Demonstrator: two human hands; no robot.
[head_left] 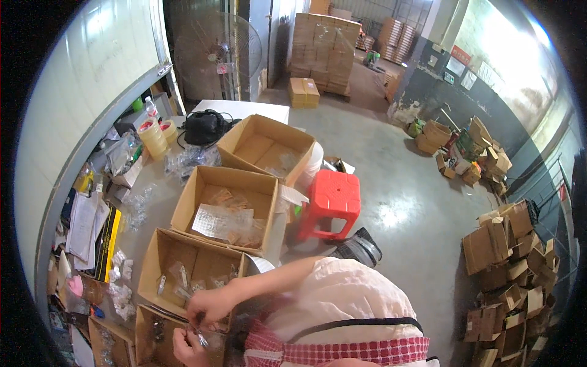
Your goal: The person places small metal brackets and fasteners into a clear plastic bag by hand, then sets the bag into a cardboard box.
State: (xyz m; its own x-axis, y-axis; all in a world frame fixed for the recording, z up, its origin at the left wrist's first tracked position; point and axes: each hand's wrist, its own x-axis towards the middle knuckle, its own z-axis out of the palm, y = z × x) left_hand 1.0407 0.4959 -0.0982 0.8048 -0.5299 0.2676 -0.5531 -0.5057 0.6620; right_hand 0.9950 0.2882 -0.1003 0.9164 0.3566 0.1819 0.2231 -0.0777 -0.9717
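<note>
My right hand (211,307) reaches in over the near cardboard boxes, its fingers curled and pinched together. What it pinches is too small to make out. Just below it, my left hand (188,348) is closed around a small shiny metal piece (202,340), which pokes out by the fingertips. Both hands hover over a small open carton (144,352) with dark little parts inside. Directly beyond stands an open cardboard box (153,287), where several small clear bags with metal pieces (183,276) lie.
Two more open boxes (177,211) (232,144) continue the row, with clear bags inside. Tape rolls (150,136), papers (85,229) and crumpled white pieces (121,287) crowd the table's left. A red stool (336,194) stands right of the boxes; flattened cartons (507,275) pile at far right.
</note>
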